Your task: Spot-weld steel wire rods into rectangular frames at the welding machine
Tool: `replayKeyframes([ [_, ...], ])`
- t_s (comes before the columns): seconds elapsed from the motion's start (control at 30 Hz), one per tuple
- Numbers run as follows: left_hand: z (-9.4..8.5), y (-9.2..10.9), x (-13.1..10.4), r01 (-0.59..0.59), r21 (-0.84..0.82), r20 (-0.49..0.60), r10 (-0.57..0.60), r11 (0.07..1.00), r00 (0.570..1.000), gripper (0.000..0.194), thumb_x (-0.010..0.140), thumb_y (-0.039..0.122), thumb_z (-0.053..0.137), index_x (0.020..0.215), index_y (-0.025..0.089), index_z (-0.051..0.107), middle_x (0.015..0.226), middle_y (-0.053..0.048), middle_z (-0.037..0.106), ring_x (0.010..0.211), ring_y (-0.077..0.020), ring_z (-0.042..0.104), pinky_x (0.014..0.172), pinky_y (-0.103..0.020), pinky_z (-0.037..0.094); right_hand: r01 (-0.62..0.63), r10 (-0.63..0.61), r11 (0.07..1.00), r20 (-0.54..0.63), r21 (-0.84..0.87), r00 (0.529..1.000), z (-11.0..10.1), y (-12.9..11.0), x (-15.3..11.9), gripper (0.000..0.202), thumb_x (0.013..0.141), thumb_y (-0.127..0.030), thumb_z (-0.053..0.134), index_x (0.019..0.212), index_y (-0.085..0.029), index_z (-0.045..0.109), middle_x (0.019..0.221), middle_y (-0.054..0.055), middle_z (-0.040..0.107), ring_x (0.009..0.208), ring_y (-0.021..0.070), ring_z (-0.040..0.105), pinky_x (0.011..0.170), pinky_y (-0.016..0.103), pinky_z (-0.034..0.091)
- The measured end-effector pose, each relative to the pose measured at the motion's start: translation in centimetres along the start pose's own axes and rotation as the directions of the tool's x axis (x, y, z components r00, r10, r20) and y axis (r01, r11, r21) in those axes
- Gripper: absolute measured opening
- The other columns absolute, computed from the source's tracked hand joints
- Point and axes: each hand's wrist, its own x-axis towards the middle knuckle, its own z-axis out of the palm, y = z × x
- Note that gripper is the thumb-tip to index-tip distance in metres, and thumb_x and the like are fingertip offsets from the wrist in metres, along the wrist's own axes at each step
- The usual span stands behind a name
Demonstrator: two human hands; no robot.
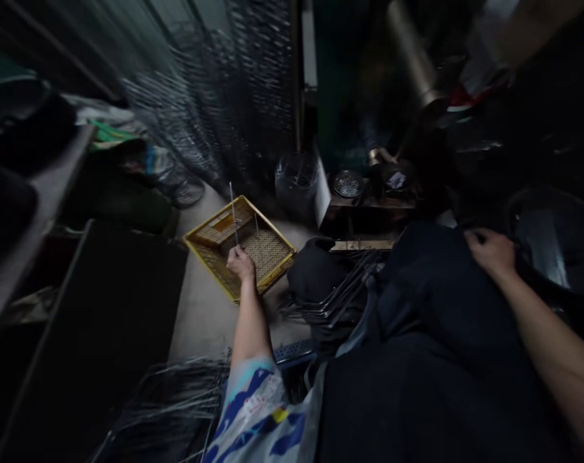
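Observation:
A thin straight metal rod stands nearly upright in my left hand, whose fingers are closed around its lower end. That hand is above the near side of a yellow plastic crate, which has a mesh bottom and sits on the floor. My right hand is at the far right edge of the dark cloth over my lap and leg. Its fingers are curled at the cloth's edge, and what they grip, if anything, is hidden in the dim light.
Bent metal rods lie in a stack beside my leg, with more blurred wire pieces at lower left. A dark panel stands left of the crate. Behind are a small dish of shiny bits and a metal tube.

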Motion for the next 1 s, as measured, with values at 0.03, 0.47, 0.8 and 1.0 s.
replayKeyframes([
  [0.03,0.1,-1.2,0.3,0.054,0.010,-0.037,-0.054,0.998,0.998,0.028,0.094,0.036,0.057,0.110,0.013,0.062,0.109,-0.008,0.064,0.097,-0.0207,0.063,0.085,-0.042,0.054,0.003,-0.003,1.000,-0.030,0.008,1.000,0.9,1.0,0.6,0.034,0.095,-0.033,0.054,0.117,-0.012,0.071,0.114,0.016,0.069,0.105,0.0231,0.063,0.072,0.028,0.038],
  [0.47,2.3,-10.2,-8.6,0.379,-0.012,-0.029,-0.379,0.925,0.925,0.028,0.094,0.037,0.058,0.108,0.013,0.062,0.105,-0.007,0.065,0.091,-0.0194,0.064,0.081,-0.039,0.055,-0.019,0.026,0.998,-0.124,0.056,0.992,3.4,4.4,2.3,0.043,0.085,-0.043,0.053,0.109,-0.015,0.075,0.098,0.015,0.072,0.092,0.0301,0.064,0.069,0.033,0.040],
  [0.8,-0.3,-10.2,-13.0,0.306,-0.143,-0.018,-0.312,0.941,0.950,0.031,0.094,0.042,0.056,0.089,0.012,0.066,0.084,-0.003,0.067,0.082,-0.0179,0.065,0.082,-0.038,0.052,-0.022,0.035,0.995,-0.134,0.096,0.990,4.1,5.3,3.5,0.050,0.083,-0.048,0.053,0.114,-0.016,0.073,0.101,0.018,0.072,0.095,0.0346,0.066,0.074,0.038,0.045],
  [1.0,-1.9,-9.2,-10.2,0.239,-0.215,-0.080,-0.261,0.947,0.962,0.033,0.095,0.040,0.053,0.084,0.013,0.067,0.081,-0.003,0.068,0.083,-0.0177,0.065,0.082,-0.036,0.051,0.033,-0.014,0.992,-0.153,0.125,0.988,4.3,5.5,3.6,0.056,0.084,-0.054,0.049,0.115,-0.014,0.073,0.108,0.020,0.070,0.105,0.0357,0.063,0.081,0.041,0.047],
])
